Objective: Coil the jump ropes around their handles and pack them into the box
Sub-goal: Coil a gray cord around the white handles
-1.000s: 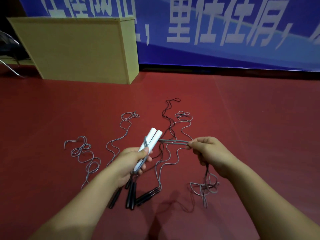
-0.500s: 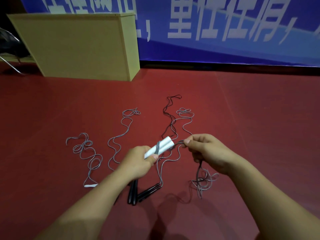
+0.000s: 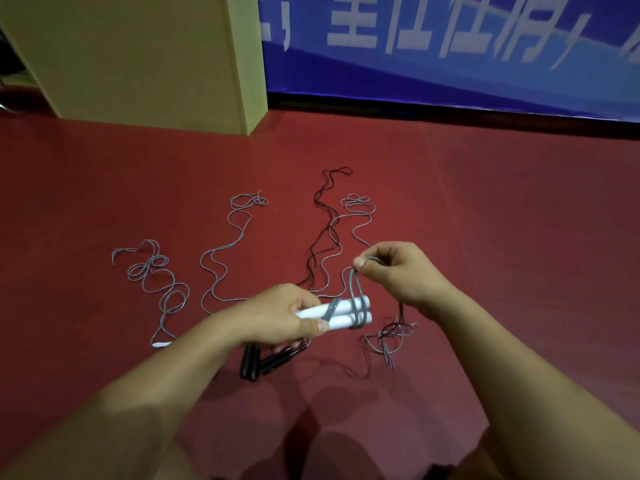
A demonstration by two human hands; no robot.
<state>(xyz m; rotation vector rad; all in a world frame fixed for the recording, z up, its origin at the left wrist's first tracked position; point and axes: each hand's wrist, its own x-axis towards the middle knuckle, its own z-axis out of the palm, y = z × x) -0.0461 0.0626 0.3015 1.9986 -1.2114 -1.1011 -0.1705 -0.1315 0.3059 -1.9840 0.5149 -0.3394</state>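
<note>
My left hand (image 3: 277,315) grips a pair of white jump-rope handles (image 3: 343,315), held side by side and lying almost level. A grey rope (image 3: 356,292) loops around their right end. My right hand (image 3: 398,271) pinches that rope just above the handles; its loose tail (image 3: 391,336) lies tangled on the floor below. Black handles (image 3: 263,360) rest on the floor under my left hand. A yellow-tan box (image 3: 138,57) stands at the back left.
More ropes lie spread on the red floor: a grey one with a white handle (image 3: 156,292) at left, another grey one (image 3: 225,251), a black one (image 3: 325,230) and a grey one (image 3: 356,216) in the middle. A blue banner (image 3: 450,46) lines the back wall.
The white handles have swung from upright to nearly level. My right hand has carried the grey rope over and around their end, making a loop. The camera has moved closer.
</note>
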